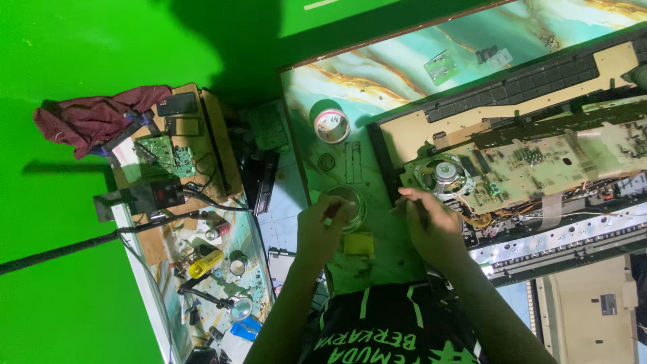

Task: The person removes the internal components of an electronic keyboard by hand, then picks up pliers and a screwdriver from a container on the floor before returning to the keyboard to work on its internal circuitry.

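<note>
My left hand [319, 228] hovers at the rim of a clear round dish [352, 202] on the marbled tabletop, fingers pinched on a small pale part. My right hand [428, 224] is closed around a thin dark tool, right at the near edge of an opened electronic keyboard [539, 81]. The keyboard's pale circuit board [532, 168] and a round speaker [445, 172] lie exposed just beyond my right fingers. A yellow sponge [359, 244] rests between my two wrists.
A tape roll [331, 126] lies beyond the dish, with a small green board [441, 67] farther off. To the left, a cluttered side table [222, 145] holds a red cloth [94, 118], a green circuit board [162, 154], a yellow tool [204, 263] and cables.
</note>
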Demonstrator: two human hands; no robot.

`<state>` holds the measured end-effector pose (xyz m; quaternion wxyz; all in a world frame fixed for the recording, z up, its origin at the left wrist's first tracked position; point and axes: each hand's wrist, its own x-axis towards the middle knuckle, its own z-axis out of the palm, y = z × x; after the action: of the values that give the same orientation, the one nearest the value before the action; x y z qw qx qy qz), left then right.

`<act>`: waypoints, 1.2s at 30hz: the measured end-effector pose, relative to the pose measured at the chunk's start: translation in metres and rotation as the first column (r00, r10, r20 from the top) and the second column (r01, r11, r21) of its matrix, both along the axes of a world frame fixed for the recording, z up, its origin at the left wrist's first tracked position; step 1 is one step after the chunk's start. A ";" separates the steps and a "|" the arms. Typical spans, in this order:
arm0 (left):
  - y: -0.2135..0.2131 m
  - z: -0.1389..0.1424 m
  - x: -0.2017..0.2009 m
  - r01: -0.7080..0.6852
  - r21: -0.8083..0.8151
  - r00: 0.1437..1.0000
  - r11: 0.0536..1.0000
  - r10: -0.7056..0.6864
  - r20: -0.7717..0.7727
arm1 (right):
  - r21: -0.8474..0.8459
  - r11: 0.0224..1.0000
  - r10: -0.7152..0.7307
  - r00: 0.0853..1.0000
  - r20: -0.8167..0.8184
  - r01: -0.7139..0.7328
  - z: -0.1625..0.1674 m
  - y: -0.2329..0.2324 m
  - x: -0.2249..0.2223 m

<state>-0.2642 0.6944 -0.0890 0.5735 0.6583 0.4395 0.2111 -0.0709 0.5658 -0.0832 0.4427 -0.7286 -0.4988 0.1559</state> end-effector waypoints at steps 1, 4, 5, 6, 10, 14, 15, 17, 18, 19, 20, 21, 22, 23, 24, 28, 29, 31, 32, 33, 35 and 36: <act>0.000 0.001 0.002 0.002 -0.021 1.000 1.000 -0.002 -0.015 | -0.029 1.000 -0.002 1.000 -0.011 0.001 -0.003 -0.001 0.002; -0.001 0.004 0.009 -0.005 0.065 0.999 0.998 0.007 -0.031 | -0.051 0.999 0.004 0.999 -0.040 -0.006 -0.010 -0.006 0.007; -0.001 0.006 0.009 -0.005 0.038 1.000 0.999 0.005 -0.004 | -0.012 1.000 0.007 0.999 -0.047 -0.008 -0.012 -0.009 0.008; -0.002 0.008 0.009 -0.005 0.011 1.000 1.000 0.005 0.022 | 0.027 1.000 0.011 0.998 -0.055 -0.009 -0.014 -0.012 0.007; -0.004 0.013 0.002 0.054 0.110 0.998 0.992 -0.048 -0.049 | -0.019 0.999 -0.043 0.989 -0.142 0.040 -0.018 -0.024 0.005; -0.012 0.012 -0.005 0.038 0.183 0.999 0.982 -0.032 -0.036 | -0.106 0.991 -0.102 0.977 -0.185 0.083 -0.016 -0.036 0.001; -0.016 0.011 -0.006 0.039 0.172 0.999 0.984 -0.037 -0.016 | -0.135 0.987 -0.111 0.971 -0.211 0.083 -0.014 -0.040 -0.001; -0.024 0.010 -0.009 0.066 0.193 0.998 0.979 -0.062 -0.024 | -0.074 0.985 -0.164 0.976 -0.142 0.155 -0.011 -0.049 -0.009; -0.030 0.010 -0.013 0.094 0.220 0.995 0.971 -0.084 -0.054 | -0.044 0.981 -0.194 0.975 -0.107 0.190 -0.009 -0.053 -0.013; -0.035 0.010 -0.016 0.124 0.243 0.991 0.962 -0.107 -0.084 | -0.071 0.979 -0.201 0.967 -0.154 0.192 -0.008 -0.057 -0.017; -0.040 0.010 -0.019 0.107 0.235 0.990 0.966 -0.081 -0.118 | -0.102 0.976 -0.212 0.956 -0.203 0.194 -0.007 -0.062 -0.021; -0.047 0.010 -0.022 0.087 0.226 0.987 0.970 -0.053 -0.152 | -0.136 0.972 -0.221 0.942 -0.251 0.192 -0.007 -0.068 -0.023; -0.054 0.011 -0.025 0.067 0.217 0.982 0.974 -0.025 -0.189 | -0.149 0.970 -0.224 0.938 -0.265 0.190 -0.006 -0.073 -0.026; -0.059 0.011 -0.027 0.076 0.233 0.989 0.969 -0.044 -0.138 | -0.161 0.969 -0.227 0.933 -0.277 0.188 -0.007 -0.079 -0.029; -0.064 0.011 -0.028 0.080 0.246 0.995 0.966 -0.060 -0.085 | -0.176 0.967 -0.227 0.930 -0.288 0.182 -0.006 -0.086 -0.031; -0.088 0.014 -0.030 0.108 0.190 0.990 0.976 -0.124 0.074 | -0.146 0.980 -0.166 0.958 -0.232 0.134 -0.004 -0.115 -0.040; -0.094 0.014 -0.031 0.112 0.195 0.990 0.974 -0.127 0.067 | -0.170 0.974 -0.191 0.953 -0.233 0.153 -0.002 -0.123 -0.043; -0.109 0.015 -0.032 0.126 0.195 0.989 0.973 -0.139 0.051 | -0.138 0.972 -0.217 0.953 -0.210 0.191 0.003 -0.137 -0.047; -0.117 0.015 -0.032 0.127 0.196 0.988 0.972 -0.142 0.066 | -0.091 0.974 -0.220 0.958 -0.186 0.206 0.005 -0.145 -0.048; -0.125 0.015 -0.031 0.127 0.196 0.986 0.972 -0.145 0.084 | -0.043 0.975 -0.224 0.962 -0.158 0.219 0.009 -0.154 -0.049; -0.137 0.014 -0.027 0.127 0.213 0.978 0.969 -0.158 0.138 | 0.012 0.961 -0.271 0.948 -0.167 0.277 0.015 -0.170 -0.048; -0.142 0.014 -0.024 0.128 0.222 0.972 0.967 -0.166 0.165 | 0.041 0.952 -0.294 0.940 -0.172 0.305 0.018 -0.179 -0.047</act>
<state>-0.2879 0.5519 -0.0746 0.5528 0.7239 0.3102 0.2724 -0.1178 0.3869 -0.0652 0.5250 -0.7654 -0.3491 0.1293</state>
